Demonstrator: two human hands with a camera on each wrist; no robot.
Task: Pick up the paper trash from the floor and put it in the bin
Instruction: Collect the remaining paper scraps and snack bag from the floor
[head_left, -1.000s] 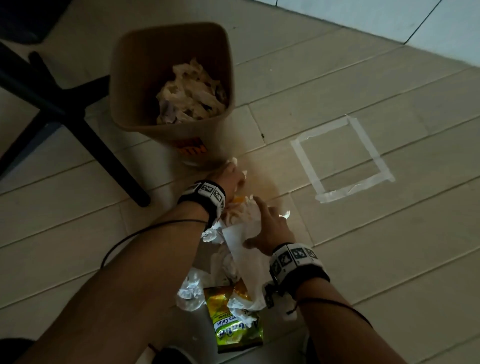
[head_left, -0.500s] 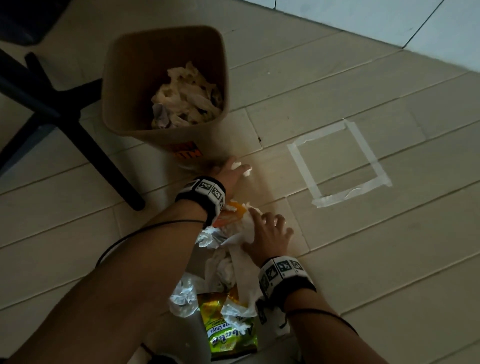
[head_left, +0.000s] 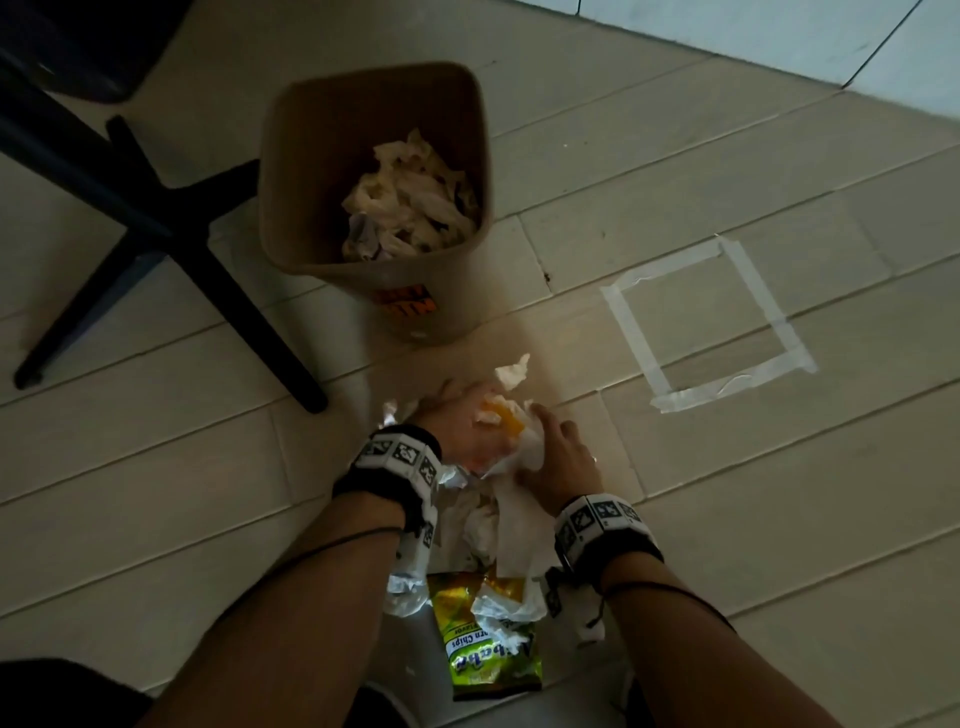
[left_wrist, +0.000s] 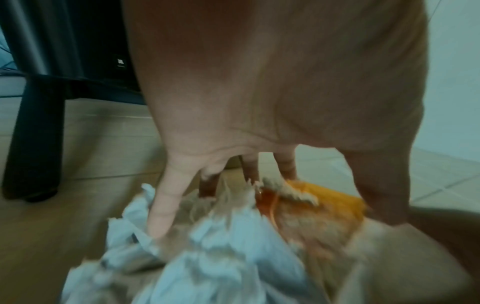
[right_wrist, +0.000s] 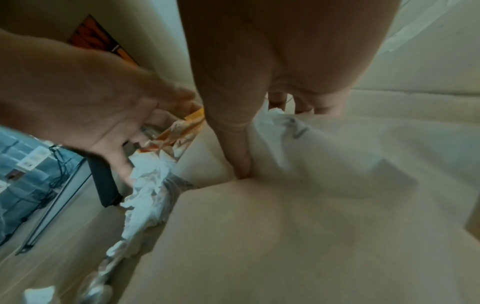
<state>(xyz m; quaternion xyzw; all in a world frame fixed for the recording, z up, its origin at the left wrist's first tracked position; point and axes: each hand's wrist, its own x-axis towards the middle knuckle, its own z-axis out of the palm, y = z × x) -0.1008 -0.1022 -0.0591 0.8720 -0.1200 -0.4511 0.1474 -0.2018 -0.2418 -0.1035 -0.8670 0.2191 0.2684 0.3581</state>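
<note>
Gathering paper trash into one heap on floor just in front of bin, likely so one lift clears it. Left hand open, straight fingers spread, raking crumpled paper and orange wrapper inward. Right hand opposite as backstop, thumb in crease of white sheet; fingertips hidden behind fold, grip unclear. Small scrap loose between heap and bin.

The bin stands behind the paper pile, chair legs left, tape square right.
</note>
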